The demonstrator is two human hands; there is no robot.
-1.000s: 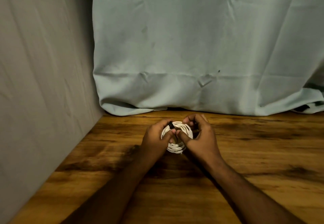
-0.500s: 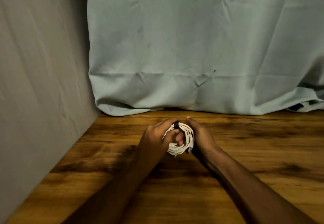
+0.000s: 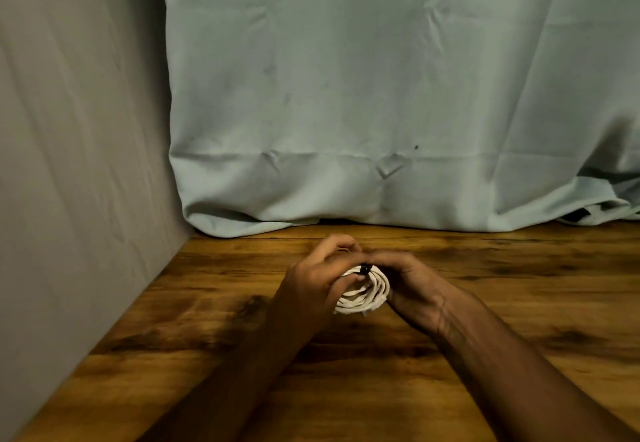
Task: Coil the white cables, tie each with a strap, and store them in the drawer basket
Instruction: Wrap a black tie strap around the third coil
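Plainly, the coiled white cable (image 3: 363,291) sits above the counter (image 3: 485,303), clasped between both grips: left hand (image 3: 311,285) and right hand (image 3: 412,285) curl round it; light, springy loops likely loosen unless held near the dark strap (image 3: 365,269).

Two bare forearms enter from the lower edge, ending in the left hand (image 3: 311,282) and right hand (image 3: 414,284); no sleeves, rings, watch or gloves visible

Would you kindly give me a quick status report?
Both hands, left hand and right hand, grip white cable coil. Black strap on top. Nothing in the way.
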